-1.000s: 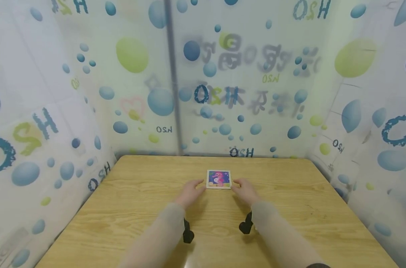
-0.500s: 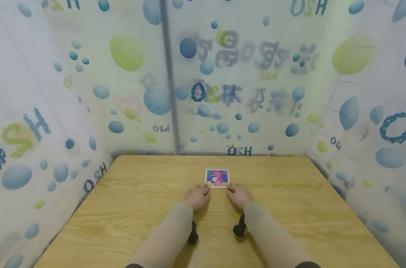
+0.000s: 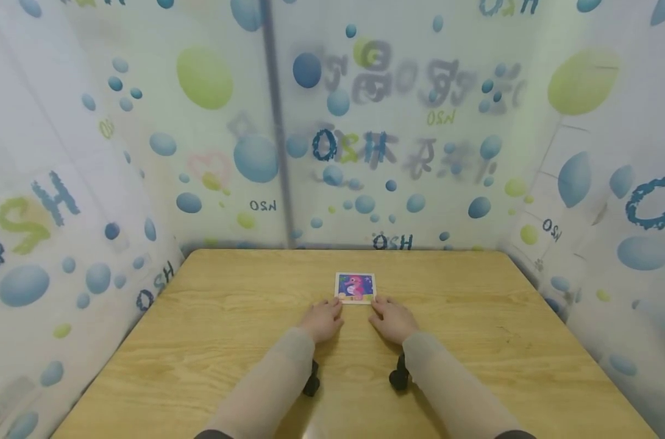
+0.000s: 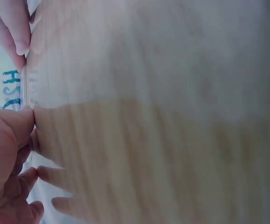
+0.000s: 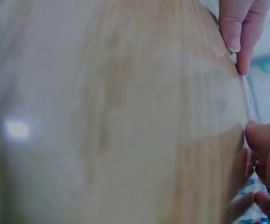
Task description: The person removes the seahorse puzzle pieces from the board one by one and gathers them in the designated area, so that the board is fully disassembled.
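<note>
A small square picture (image 3: 355, 287) of a pink seahorse on blue, with a white border, lies flat toward the far side of the table. My left hand (image 3: 322, 321) rests at its near left corner, fingertips touching or overlapping the border. At the near right corner, my right hand (image 3: 395, 321) does the same with its fingers loosely bent. Both thumbs sit a little nearer to me, apart from the picture. From the side, the left wrist view shows the thin edge of the picture (image 4: 24, 88) between the two hands. Neither hand visibly pinches it.
The wooden table (image 3: 228, 305) has rounded far corners. White curtains (image 3: 217, 152) printed with blue and green drops stand behind it and on both sides. A black device (image 3: 400, 376) hangs at each wrist.
Both hands have shifted from the left and right sides of the picture to its near corners. Over the last half second they stay there. The head view has moved slightly.
</note>
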Tool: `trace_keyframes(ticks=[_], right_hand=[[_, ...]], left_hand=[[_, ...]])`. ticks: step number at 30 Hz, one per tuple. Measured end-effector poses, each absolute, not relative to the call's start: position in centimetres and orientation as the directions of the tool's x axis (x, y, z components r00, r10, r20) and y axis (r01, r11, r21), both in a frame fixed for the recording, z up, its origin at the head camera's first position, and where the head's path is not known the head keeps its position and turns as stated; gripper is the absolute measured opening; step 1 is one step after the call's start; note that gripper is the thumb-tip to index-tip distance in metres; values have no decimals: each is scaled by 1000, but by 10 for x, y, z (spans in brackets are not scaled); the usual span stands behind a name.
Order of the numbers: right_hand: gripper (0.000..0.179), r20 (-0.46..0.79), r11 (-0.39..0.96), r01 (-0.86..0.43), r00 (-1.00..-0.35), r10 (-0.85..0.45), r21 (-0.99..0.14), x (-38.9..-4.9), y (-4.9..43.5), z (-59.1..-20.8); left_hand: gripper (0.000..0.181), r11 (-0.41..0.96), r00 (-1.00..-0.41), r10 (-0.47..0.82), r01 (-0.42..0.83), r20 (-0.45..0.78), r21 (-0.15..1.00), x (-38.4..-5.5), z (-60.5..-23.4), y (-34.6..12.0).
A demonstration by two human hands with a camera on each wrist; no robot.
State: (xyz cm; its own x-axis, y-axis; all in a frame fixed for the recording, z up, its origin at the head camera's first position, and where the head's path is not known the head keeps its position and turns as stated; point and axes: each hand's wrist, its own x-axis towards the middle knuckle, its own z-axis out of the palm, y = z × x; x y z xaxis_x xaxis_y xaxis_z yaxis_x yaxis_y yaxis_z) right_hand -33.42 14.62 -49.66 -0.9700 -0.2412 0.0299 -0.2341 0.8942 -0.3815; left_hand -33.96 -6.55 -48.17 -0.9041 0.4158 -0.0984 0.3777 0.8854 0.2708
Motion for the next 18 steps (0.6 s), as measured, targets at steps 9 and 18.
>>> trace_keyframes(ticks=[9, 18], right_hand=[[52, -4, 899, -267, -958, -287, -348, -326, 147, -492], [53, -39, 893, -298, -943, -329, -338, -310, 146, -485]], left_hand=[[52, 893, -890, 438, 414, -129, 175, -324, -470, -67], [54, 881, -868, 470, 447, -161, 156, -307, -467, -74]])
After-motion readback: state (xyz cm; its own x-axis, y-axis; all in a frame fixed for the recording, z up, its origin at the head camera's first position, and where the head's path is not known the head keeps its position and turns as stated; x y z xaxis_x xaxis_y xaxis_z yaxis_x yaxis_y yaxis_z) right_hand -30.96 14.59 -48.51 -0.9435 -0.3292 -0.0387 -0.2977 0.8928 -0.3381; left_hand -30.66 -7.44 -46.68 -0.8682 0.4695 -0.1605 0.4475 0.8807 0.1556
